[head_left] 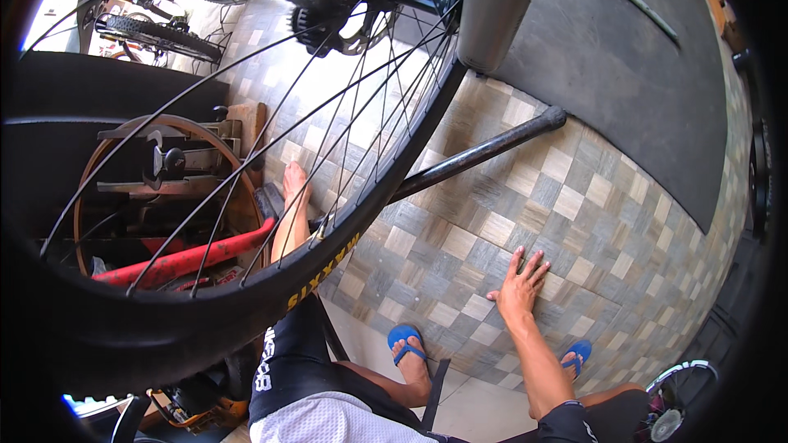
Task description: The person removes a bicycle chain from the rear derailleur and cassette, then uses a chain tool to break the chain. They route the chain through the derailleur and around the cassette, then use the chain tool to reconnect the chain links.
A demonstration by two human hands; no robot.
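Observation:
A large bicycle wheel with a black tyre [386, 205] and dark spokes fills the left half of the view, close to me. Its hub and brake parts [361, 0] show at the top, beside a grey fork leg [497, 12]. Beyond the spokes my left hand [295, 184] reaches forward, partly crossed by them. Its fingers look stretched out, and no object shows in them. My right hand [517, 287] is open over the tiled floor, fingers spread, apart from the wheel. A black tube with a rounded end [492, 148] slants out behind the tyre, between my hands.
To the left, a red metal bar [197, 254] and a thin brown rim [86, 156] stand by a dark bench. Bicycles [164, 37] are parked at the far left. A dark mat [624, 57] covers the floor at the upper right. My feet wear blue flip-flops [405, 333].

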